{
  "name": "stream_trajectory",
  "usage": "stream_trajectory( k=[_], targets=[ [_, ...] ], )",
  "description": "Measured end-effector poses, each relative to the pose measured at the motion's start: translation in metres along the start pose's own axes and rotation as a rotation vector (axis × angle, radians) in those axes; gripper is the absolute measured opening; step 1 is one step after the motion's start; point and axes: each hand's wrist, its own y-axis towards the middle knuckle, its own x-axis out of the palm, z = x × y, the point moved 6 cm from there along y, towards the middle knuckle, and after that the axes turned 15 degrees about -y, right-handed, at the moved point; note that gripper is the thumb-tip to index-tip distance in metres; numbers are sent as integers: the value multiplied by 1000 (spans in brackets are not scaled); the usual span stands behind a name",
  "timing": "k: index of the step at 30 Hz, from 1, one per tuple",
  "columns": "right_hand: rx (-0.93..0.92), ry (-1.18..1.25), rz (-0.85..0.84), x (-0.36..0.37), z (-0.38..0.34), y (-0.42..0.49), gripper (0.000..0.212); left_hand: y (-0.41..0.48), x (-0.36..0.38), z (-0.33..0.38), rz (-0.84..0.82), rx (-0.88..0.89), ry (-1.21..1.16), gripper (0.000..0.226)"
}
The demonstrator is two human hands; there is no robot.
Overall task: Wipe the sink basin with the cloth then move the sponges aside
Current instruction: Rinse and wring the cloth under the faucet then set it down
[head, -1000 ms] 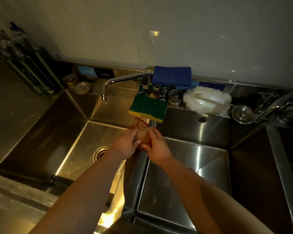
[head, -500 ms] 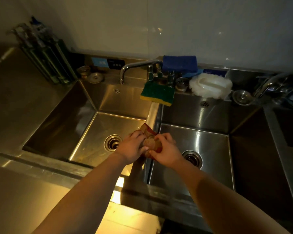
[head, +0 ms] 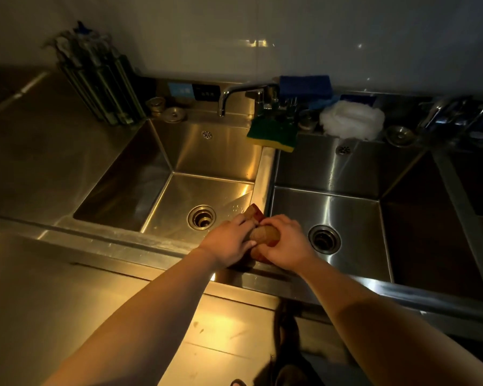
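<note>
My left hand (head: 229, 243) and right hand (head: 286, 242) both clench one bunched cloth (head: 264, 232) above the divider between two sink basins (head: 207, 190). Two sponges wait behind: one green-and-yellow sponge (head: 272, 132), one blue sponge (head: 304, 86).

Cloth and sponges at the double sink.

I see the cloth (head: 264, 232), tan with a red-brown edge, twisted into a tight roll and gripped at both ends over the divider between the basins, near the front edge. The left sink basin (head: 207, 160) and right sink basin (head: 346, 174) are bare stainless steel, each with a round drain. The green-and-yellow sponge (head: 272, 132) lies green face up on the back ledge, overhanging the divider's rear end. The blue sponge (head: 304, 86) rests on the faucet fittings against the wall. The white scrubber (head: 352, 119) sits on the back ledge behind the right basin.
</note>
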Motion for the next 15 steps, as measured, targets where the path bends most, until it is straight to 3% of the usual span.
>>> stream_trajectory(
  k=[6, 11, 13, 15],
  targets=[
    [-78, -239, 9, -8, -4, -20, 55, -20, -4, 8, 5, 100, 221, 40],
    [3, -428, 131, -11, -10, -24, 48, -21, -6, -3, 163, -14, 57, 32],
    [76, -437, 97, -6, -15, -17, 47, -15, 3, -9, 93, -54, 73, 30],
    [102, -318, -54, 15, -17, -15, 49, -15, 17, -19, -29, -134, 25, 41]
  ],
)
